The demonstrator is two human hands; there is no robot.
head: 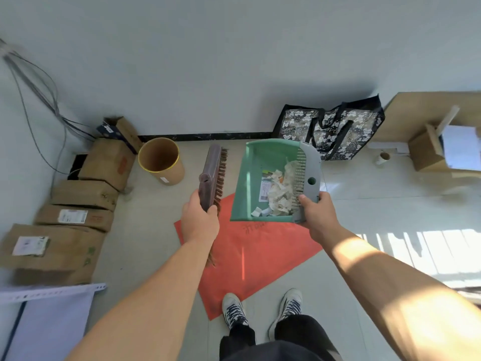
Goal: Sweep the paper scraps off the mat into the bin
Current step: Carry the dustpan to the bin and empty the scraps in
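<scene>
A: Left hand (199, 220) first. Holding what?

B: Wrapped round the brush (212, 173) near one end, with bristles turned toward the pan (250, 178).

A: And the right hand (318, 214)?

B: Clamped on a corner of the pan's grey end, thumb on top beside the comb (299, 178). Cannot tell about the fingers, hidden underneath.

A: Scraps (277, 194)?

B: Heaped in the pan, up against the comb side. Seeing none on the bare part of the mat (255, 256), though partly hidden by brush, pan and arms.

A: So sweeping probably done, tipping left to do?

B: Looks so. Holding the pan up above the mat, with the bin (160, 158) off to the left, past the brush, down on the floor (364, 217) by the boxes (104, 162). Well apart from the pan.

A: Handling?

B: Thin, loose, next to weightless. Apt to flutter out at any quick swing or draught. Best carried tilted back as now, slowly, then tipped only once the edge opposite the comb hangs right over the bin's mouth.

A: Grip good enough?

B: Stiff plastic, hardly any load, so probably fine. Yet a corner hold, so prone to twisting. Better taken mid-way along the grey end, near the round hole (311, 181), for a steadier tilt.

A: Any use for the brush?

B: Coaxing out pieces caught in the comb, perhaps. Stiff bristles, though, so gentle strokes, or risk flicking scraps past the rim.
</scene>
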